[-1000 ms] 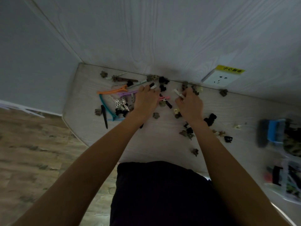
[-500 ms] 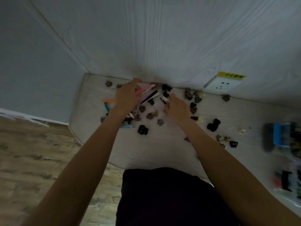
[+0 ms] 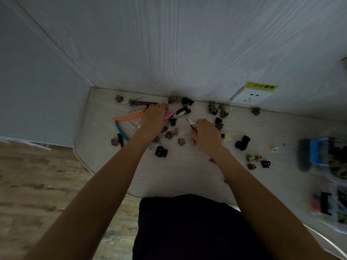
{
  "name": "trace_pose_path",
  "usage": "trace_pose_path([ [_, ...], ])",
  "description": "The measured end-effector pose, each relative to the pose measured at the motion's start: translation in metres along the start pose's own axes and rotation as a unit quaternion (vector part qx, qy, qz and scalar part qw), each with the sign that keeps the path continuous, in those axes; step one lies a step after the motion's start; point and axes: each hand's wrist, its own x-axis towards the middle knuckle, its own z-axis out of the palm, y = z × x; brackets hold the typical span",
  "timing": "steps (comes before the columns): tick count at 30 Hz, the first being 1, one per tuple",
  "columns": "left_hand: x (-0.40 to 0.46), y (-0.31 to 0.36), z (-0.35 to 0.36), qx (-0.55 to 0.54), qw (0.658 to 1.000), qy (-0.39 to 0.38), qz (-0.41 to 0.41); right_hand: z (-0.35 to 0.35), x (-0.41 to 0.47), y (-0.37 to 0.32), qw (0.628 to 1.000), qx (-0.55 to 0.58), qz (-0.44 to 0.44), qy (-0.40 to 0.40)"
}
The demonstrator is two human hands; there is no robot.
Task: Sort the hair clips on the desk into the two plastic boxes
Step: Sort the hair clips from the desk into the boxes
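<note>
My left hand (image 3: 153,120) grasps several long clips (image 3: 173,113), my right hand (image 3: 205,132) pinches one, and carrying them to the boxes (image 3: 336,177) far right could spill some.

Bare table (image 3: 187,173) at lower centre of the frame, open for passing. Scattered hair clips (image 3: 170,135) crowding the middle; plastic boxes (image 3: 330,177) blocking the right edge.

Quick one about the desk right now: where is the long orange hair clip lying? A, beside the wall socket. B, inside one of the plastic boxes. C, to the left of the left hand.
C: the long orange hair clip stretches out leftward from the left hand, far from the wall socket and the plastic boxes.
</note>
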Motion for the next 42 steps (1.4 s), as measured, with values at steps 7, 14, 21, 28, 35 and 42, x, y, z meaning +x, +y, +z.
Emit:
trace_pose_path([
  [7,-0.003,-0.005,0.004,-0.053,0.999,0.006,0.014,-0.024,0.019,-0.009,0.994,0.063,-0.042,0.080],
  [14,0.000,-0.015,-0.016,-0.187,0.981,0.057,0.011,-0.038,0.050,-0.028,0.989,-0.021,-0.141,0.033],
  [21,0.002,-0.017,-0.032,-0.224,0.970,0.085,0.046,-0.024,0.070,-0.031,0.986,-0.073,-0.150,-0.015],
  [28,-0.005,-0.013,-0.039,-0.193,0.975,0.101,0.052,-0.024,0.070,-0.027,0.983,-0.093,-0.157,0.013],
  [35,-0.038,0.003,-0.038,-0.233,0.966,0.108,-0.004,-0.040,0.019,-0.009,0.988,0.154,-0.015,0.010],
  [42,-0.065,0.082,0.009,-0.303,0.952,-0.015,0.039,-0.062,-0.115,0.084,0.833,0.516,0.188,0.064],
])
